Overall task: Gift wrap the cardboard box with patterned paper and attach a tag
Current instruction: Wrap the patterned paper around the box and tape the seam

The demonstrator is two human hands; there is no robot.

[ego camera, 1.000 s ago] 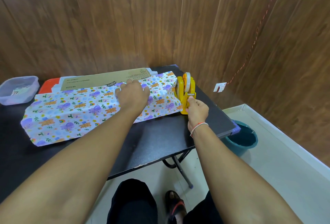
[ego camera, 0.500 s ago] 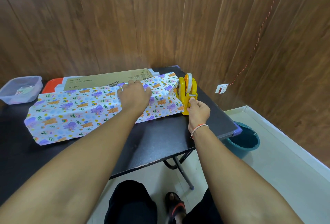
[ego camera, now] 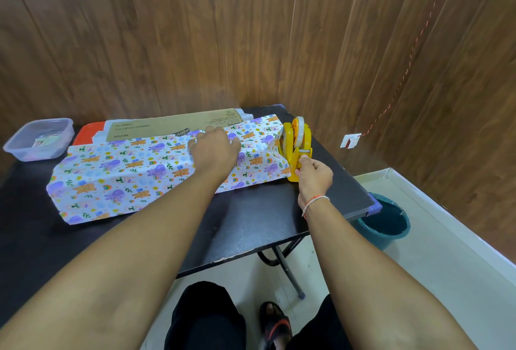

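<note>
Across the middle of the frame, on the black table (ego camera: 251, 218), the cardboard box (ego camera: 167, 126) is seen lying flat, its near side covered by the patterned paper (ego camera: 120, 171) and its far brown face left bare along the top edge. The paper is pressed down onto the box by the left hand (ego camera: 213, 148), whose fingers are laid flat and slightly spread over the fold line. Compared with a second ago, almost nothing is shifted on the box or the paper; the only change is found at centre right, where the right hand (ego camera: 314, 175) is drawn a little toward the viewer from the yellow tape dispenser (ego camera: 296, 143), its fingertips pinched at the cutter, apparently on the tape end, though the tape itself cannot be made out. A strip is judged to be in the course of being pulled, so the first seam is not yet fixed. At upper left a clear plastic tub (ego camera: 39, 137) is noted; at lower right, a teal bucket (ego camera: 385, 221) on the floor.
</note>
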